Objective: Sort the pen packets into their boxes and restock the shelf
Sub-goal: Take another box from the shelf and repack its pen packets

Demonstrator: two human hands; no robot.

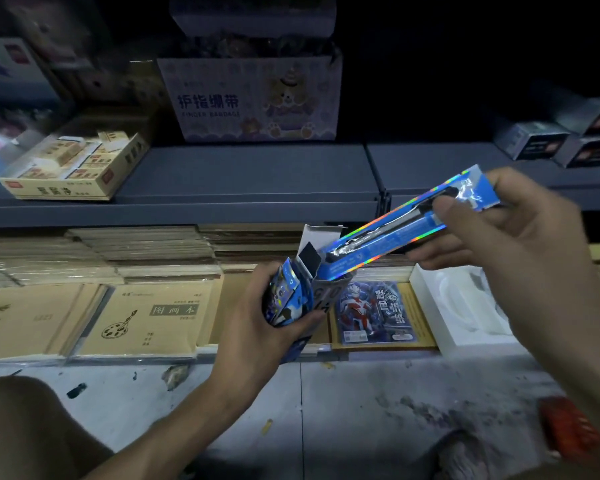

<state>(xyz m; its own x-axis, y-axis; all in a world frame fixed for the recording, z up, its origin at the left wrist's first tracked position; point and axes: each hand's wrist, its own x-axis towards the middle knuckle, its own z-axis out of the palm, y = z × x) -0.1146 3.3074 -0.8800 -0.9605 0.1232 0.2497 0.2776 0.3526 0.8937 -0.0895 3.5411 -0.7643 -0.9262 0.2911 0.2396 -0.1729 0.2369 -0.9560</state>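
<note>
The blue pen packet (392, 235) with shiny rainbow edges is slanted, and its lower end is inside the open top of a small box (321, 291). The right hand (506, 237) pinches the packet's upper end. The left hand (257, 320) grips the box, in front of brown drawing books (146, 317) and below a grey shelf (250, 178).

Dim grey shelf (243, 174), stained pale floor (343, 403)

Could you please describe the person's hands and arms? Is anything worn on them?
Both the left hand and the right hand are bare: no gloves. No ring, watch or bracelet shows. The forearms are bare too; no sleeve comes into view.
</note>
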